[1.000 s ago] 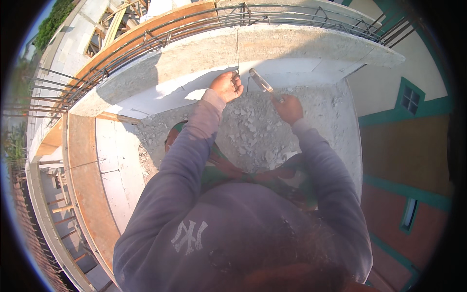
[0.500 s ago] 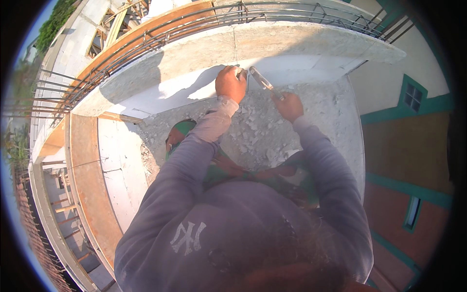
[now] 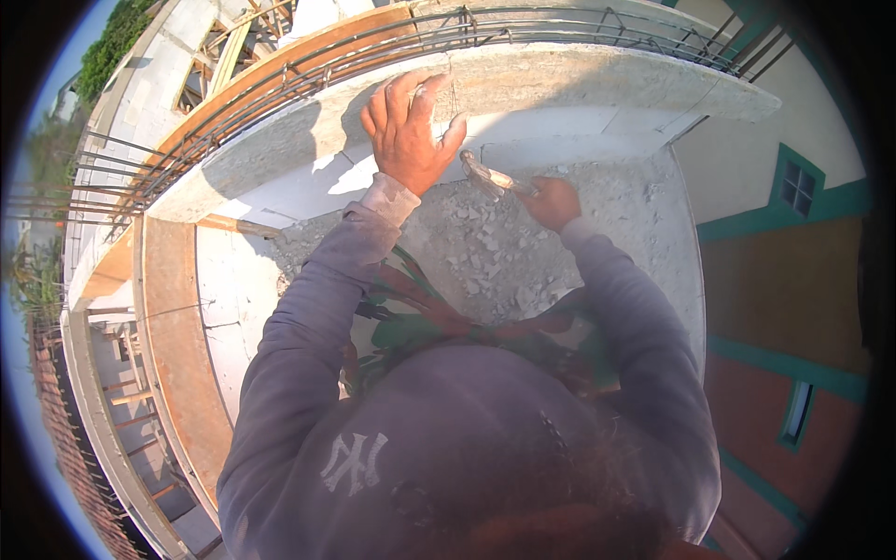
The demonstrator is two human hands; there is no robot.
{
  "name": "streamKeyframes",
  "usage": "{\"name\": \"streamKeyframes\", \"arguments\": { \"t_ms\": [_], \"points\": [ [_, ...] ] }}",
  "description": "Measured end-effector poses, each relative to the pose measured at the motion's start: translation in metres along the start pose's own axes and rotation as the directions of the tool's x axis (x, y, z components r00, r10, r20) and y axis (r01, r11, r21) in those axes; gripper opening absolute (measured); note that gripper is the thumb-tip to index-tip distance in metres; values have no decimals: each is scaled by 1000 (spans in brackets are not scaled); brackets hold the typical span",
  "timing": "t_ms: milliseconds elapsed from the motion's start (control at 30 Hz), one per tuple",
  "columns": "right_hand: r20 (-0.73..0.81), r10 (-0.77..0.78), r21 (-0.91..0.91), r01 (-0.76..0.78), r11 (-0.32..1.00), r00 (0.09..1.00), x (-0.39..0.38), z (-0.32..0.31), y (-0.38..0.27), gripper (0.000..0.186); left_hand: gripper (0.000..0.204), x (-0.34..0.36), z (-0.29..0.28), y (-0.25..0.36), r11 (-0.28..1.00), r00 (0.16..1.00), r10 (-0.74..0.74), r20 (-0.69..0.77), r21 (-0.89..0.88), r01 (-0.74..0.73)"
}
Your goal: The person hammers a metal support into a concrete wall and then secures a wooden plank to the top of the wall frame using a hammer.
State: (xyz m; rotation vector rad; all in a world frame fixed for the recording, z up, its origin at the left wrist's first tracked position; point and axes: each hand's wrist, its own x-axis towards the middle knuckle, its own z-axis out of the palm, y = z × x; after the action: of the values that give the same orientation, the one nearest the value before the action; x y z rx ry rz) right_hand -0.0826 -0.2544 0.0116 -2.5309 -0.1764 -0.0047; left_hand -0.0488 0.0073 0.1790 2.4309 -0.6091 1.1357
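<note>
Rubble (image 3: pixel 490 266) lay on the grey floor (image 3: pixel 625 210) below the long pale board (image 3: pixel 569 79), with white blocks (image 3: pixel 551 133) just under it and steel bars (image 3: pixel 532 26) beyond. We counted two windows (image 3: pixel 797 189) right of the board, one thin wire (image 3: pixel 453 89) across it and one metal tool (image 3: pixel 495 179) below it. Our left hand (image 3: pixel 408 138) was raised before the board, fingers spread; we could not tell whether it touched. Our right hand (image 3: pixel 553 203), lower than the board, was wrapped around the tool's handle.
</note>
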Motion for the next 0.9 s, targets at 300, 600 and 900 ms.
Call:
{"name": "streamKeyframes", "arguments": {
  "t_ms": [300,600,900],
  "points": [
    [51,11,-127,-4,992,999,19,18,-2,32,80,52,26,-43,939,912,41,408,297,-175],
    [-50,-141,-81,136,987,989,12,15,6,27,77,47,29,-37,909,935,83,346,359,-213],
    [-25,-127,-67,125,990,992,17,16,-5,26,84,49,27,-38,909,928,113,355,340,-240]
  ]
}}
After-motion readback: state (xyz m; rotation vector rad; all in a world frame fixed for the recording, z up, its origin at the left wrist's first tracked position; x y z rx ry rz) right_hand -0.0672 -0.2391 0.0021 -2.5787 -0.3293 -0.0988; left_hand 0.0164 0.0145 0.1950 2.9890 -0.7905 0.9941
